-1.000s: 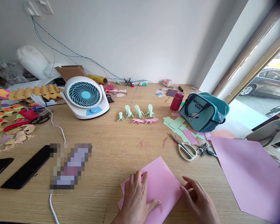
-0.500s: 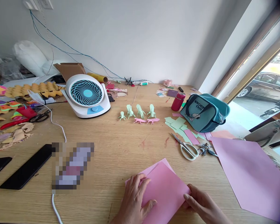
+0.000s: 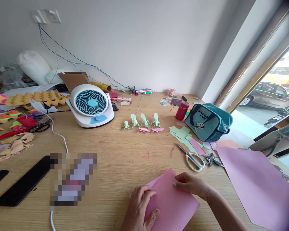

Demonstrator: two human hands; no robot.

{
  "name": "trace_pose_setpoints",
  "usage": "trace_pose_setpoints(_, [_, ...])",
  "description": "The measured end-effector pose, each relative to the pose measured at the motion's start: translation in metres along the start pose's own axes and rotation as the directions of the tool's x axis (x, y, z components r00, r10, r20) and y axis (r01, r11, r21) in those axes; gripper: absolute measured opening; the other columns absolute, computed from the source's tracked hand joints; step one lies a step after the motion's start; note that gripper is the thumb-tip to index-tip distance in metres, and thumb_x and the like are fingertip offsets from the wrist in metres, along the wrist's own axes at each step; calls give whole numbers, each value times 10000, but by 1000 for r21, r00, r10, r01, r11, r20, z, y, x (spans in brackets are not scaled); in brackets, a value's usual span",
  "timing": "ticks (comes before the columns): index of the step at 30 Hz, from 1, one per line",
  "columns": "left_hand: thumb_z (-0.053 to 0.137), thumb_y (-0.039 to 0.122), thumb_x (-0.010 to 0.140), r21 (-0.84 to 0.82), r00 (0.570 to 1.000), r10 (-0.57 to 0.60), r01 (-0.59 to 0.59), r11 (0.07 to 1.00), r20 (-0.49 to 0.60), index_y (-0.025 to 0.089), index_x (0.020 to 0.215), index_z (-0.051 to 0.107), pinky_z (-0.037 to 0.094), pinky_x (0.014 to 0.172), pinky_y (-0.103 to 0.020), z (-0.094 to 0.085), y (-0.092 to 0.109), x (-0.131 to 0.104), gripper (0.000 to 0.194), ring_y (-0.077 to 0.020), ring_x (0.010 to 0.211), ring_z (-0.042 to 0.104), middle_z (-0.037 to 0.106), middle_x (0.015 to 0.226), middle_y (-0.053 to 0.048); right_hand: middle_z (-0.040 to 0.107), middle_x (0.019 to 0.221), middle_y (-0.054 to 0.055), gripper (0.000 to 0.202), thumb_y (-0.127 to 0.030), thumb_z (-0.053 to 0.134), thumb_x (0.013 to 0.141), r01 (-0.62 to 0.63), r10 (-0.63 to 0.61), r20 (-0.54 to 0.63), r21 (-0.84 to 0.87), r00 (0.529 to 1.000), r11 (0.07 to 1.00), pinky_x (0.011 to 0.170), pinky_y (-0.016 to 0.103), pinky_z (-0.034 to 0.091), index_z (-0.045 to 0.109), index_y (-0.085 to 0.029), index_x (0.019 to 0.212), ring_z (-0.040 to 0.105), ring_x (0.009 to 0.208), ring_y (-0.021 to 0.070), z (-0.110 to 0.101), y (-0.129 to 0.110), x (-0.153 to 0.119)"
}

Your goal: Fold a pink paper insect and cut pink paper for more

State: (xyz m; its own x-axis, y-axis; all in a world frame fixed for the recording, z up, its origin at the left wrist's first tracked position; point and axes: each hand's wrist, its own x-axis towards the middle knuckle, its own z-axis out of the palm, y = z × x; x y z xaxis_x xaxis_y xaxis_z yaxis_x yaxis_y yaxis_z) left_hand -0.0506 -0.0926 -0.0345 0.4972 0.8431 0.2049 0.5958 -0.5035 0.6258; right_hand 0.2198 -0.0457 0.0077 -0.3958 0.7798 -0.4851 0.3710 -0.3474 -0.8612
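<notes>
A folded pink paper [image 3: 172, 205] lies at the bottom centre of the table, with layers showing at its upper left edge. My left hand [image 3: 141, 208] rests on its left side, fingers bent and apart, thumb on the sheet. At the upper right edge of the paper is my right hand [image 3: 191, 186], its thumb and fingertips pinching that edge. Past the paper stand several green folded paper insects [image 3: 144, 120] and two pink ones [image 3: 157, 130].
White-handled scissors [image 3: 194, 160] and keys [image 3: 210, 159] lie right of centre, beside paper scraps [image 3: 183, 133]. A large pink sheet [image 3: 257, 183] covers the right side. Farther back are a red bottle [image 3: 182, 111], teal bag [image 3: 204, 123] and fan [image 3: 91, 102].
My right hand has moved from the paper's right corner up along its edge toward the top. My left hand stays on the left side. The view has tilted slightly upward.
</notes>
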Motion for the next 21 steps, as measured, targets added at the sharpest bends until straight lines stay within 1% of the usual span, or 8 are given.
trace_pose_setpoints(3, [556, 357, 898, -32, 998, -57, 56, 998, -36, 227, 1250, 571, 518, 943, -458, -9, 0, 9, 376, -294, 1163, 570, 574, 1244, -148, 443, 587, -38, 581, -698, 682, 704, 60, -61, 76, 15, 995, 998, 475, 216, 224, 555, -138, 621, 335, 530, 72, -1, -4, 11])
trace_pose_setpoints(6, [590, 343, 879, -89, 993, -87, 80, 993, -82, 218, 1211, 568, 464, 1023, -443, -22, 0, 31, 356, -284, 1226, 526, 551, 1297, -147, 432, 579, -44, 569, -682, 696, 704, 117, -119, 86, 35, 989, 993, 471, 215, 220, 539, -142, 617, 326, 523, 69, -9, -12, 16])
trace_pose_setpoints(9, [596, 371, 875, -199, 993, -96, 81, 977, -67, 209, 1155, 549, 473, 964, -384, -38, 3, 61, 327, -251, 1126, 575, 615, 1190, -118, 465, 593, -38, 522, -626, 739, 702, 157, -160, 64, 51, 985, 986, 477, 212, 248, 565, -137, 643, 357, 526, 71, -21, -23, 18])
trace_pose_setpoints(11, [609, 360, 858, -270, 992, -130, 122, 955, -9, 205, 1060, 564, 483, 865, -326, -46, 6, 82, 259, -218, 971, 617, 664, 1054, -75, 504, 620, -28, 492, -607, 740, 715, 172, -174, 34, 66, 984, 983, 485, 210, 276, 593, -139, 681, 389, 535, 77, -28, -28, 20])
trace_pose_setpoints(12, [596, 352, 861, -297, 989, -141, 147, 944, 44, 199, 1000, 577, 475, 810, -297, -49, 8, 91, 207, -199, 900, 619, 675, 991, -54, 523, 637, -23, 481, -607, 730, 727, 175, -177, 19, 76, 984, 982, 490, 210, 291, 606, -142, 703, 406, 541, 82, -30, -29, 21])
trace_pose_setpoints(15, [605, 351, 831, -337, 976, -158, 200, 920, 148, 180, 814, 578, 407, 661, -234, -52, 8, 112, 174, -149, 729, 556, 631, 794, 7, 561, 672, -13, 467, -622, 707, 741, 171, -170, -17, 115, 985, 979, 510, 213, 326, 626, -162, 746, 447, 559, 97, -35, -27, 26])
trace_pose_setpoints(18, [612, 307, 786, -374, 953, -177, 261, 890, 244, 174, 705, 531, 314, 566, -214, -46, 2, 124, 176, -112, 629, 441, 507, 675, 52, 557, 648, -16, 492, -659, 697, 721, 149, -145, -41, 153, 989, 977, 505, 217, 324, 610, -175, 726, 444, 544, 102, -34, -17, 33])
trace_pose_setpoints(21, [593, 281, 767, -419, 914, -178, 331, 846, 364, 172, 681, 510, 269, 525, -211, -36, -8, 127, 162, -99, 588, 381, 438, 641, 62, 525, 602, -25, 523, -682, 683, 717, 122, -117, -38, 173, 992, 977, 480, 218, 288, 591, -168, 685, 405, 506, 89, -32, -7, 38])
